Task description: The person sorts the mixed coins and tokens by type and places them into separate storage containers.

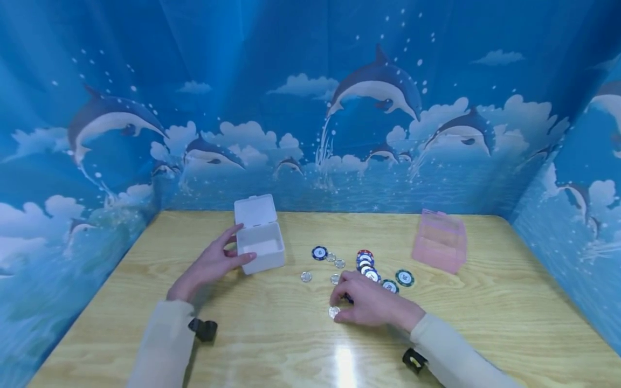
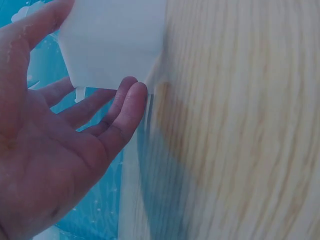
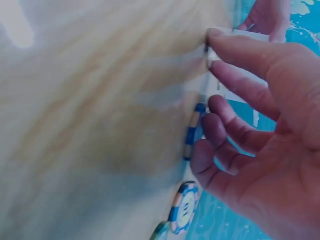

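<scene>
My left hand [image 1: 219,263] holds a white plastic box [image 1: 264,258] whose hinged lid [image 1: 255,210] stands open at the back. The thumb rests on its front rim, and the fingers reach along its left side. In the left wrist view the box [image 2: 115,45] sits between thumb and fingers. My right hand [image 1: 366,299] is low over the table, pinching a small silver coin [image 1: 333,312] between thumb and index finger. A blue-edged poker chip [image 3: 194,131] is beside its other fingertips in the right wrist view, mostly hidden under the hand in the head view.
Poker chips [image 1: 365,258] lie in an overlapping row behind the right hand, with green-edged chips [image 1: 405,278] to their right. Silver coins [image 1: 306,276] and a dark blue chip [image 1: 319,253] lie between the hands. A pink translucent box [image 1: 440,242] stands at the back right.
</scene>
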`<state>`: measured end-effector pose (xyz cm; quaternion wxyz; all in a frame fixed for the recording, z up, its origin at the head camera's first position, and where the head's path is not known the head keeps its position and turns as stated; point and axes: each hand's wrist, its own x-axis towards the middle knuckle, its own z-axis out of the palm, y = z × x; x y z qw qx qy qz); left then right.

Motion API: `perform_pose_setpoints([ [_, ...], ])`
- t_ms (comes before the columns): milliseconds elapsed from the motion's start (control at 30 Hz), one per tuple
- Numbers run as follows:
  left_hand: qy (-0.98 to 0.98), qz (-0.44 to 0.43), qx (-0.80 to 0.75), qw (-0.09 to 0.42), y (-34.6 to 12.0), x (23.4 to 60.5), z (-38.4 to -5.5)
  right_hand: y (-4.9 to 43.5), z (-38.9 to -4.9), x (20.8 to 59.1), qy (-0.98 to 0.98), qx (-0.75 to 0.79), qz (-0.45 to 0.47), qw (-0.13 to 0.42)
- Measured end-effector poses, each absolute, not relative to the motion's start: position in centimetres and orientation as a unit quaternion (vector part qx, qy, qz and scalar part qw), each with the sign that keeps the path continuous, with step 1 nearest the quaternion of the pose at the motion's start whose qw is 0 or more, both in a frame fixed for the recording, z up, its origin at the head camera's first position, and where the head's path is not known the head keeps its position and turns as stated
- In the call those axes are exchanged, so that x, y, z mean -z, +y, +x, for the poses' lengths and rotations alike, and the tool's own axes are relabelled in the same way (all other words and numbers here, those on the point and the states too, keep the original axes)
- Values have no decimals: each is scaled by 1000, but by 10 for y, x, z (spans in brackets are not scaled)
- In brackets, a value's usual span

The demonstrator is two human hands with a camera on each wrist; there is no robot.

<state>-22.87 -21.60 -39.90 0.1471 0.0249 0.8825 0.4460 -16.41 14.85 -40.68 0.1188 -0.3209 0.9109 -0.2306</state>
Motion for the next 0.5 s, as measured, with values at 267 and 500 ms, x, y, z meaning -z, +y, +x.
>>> perform_pose_setpoints([
  [267, 882, 20, -448, 146, -216, 400, -228, 143, -167, 402, 897, 262, -318, 159],
  [500, 867, 16, -475, 154, -215, 401, -225, 148, -168, 409, 874, 327, -319, 165],
])
